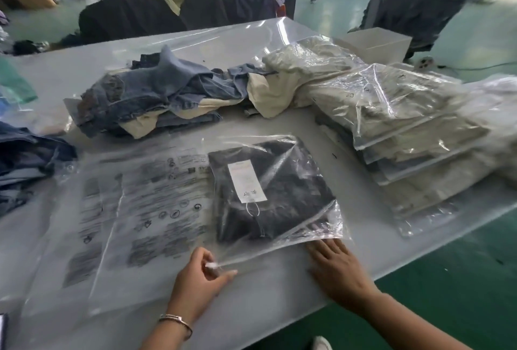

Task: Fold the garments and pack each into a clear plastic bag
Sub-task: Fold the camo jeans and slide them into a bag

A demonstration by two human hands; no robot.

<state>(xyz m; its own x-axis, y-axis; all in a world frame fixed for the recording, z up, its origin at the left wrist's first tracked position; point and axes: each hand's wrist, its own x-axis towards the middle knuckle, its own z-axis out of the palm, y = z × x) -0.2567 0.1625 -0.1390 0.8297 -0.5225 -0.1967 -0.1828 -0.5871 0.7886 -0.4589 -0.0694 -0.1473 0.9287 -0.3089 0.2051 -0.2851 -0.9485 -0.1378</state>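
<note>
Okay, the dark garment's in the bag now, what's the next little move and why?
Probably slide the zip closure along the open edge. The left hand pinches a small white slider at the clear bag's near edge, the right hand lies flat holding that edge down, and the folded dark garment sits fully inside.

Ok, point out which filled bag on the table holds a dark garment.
The bag nearest the person, held by both hands: it holds a folded dark garment with a white tag. The stacked bags to its right hold pale ones.
</note>
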